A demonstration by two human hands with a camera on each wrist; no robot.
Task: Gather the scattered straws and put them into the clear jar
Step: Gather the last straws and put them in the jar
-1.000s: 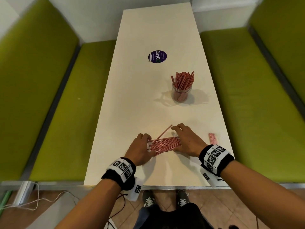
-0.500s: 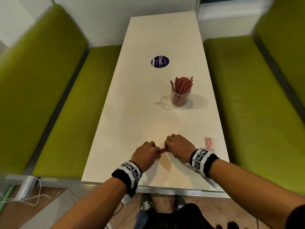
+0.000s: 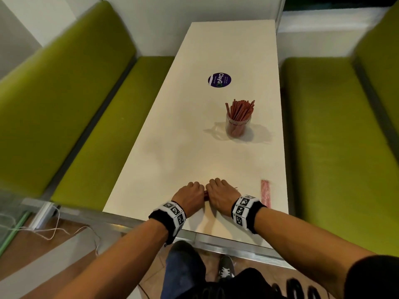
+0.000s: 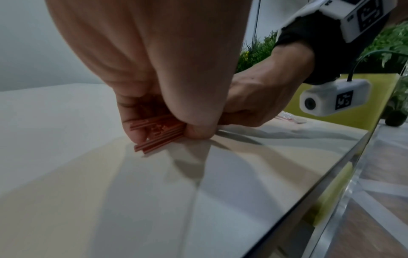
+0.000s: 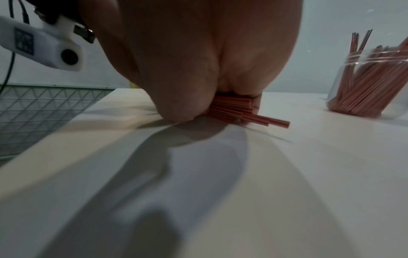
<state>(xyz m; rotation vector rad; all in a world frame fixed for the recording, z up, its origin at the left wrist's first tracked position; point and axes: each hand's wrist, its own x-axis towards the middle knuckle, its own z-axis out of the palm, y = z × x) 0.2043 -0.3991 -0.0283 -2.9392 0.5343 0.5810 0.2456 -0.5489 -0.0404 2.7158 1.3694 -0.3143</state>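
A bundle of red straws [image 3: 206, 195] lies on the white table [image 3: 183, 152] near its front edge, and both hands curl round it side by side. My left hand [image 3: 191, 196] grips one end, where straw tips [image 4: 154, 137] stick out between thumb and fingers. My right hand [image 3: 222, 196] grips the other end, with straw ends [image 5: 247, 113] poking past the fingers. The clear jar [image 3: 237, 126] stands upright farther back on the right, holding several red straws [image 5: 371, 90].
A small pink wrapped pack [image 3: 265, 193] lies by the table's right edge, just right of my right wrist. A round purple sticker [image 3: 219, 80] sits farther back. Green bench seats [image 3: 336, 137] flank the table on both sides.
The loose straws that lay spread between my hands a second ago are now pressed into one bundle, and both hands have curled round it and drawn together.
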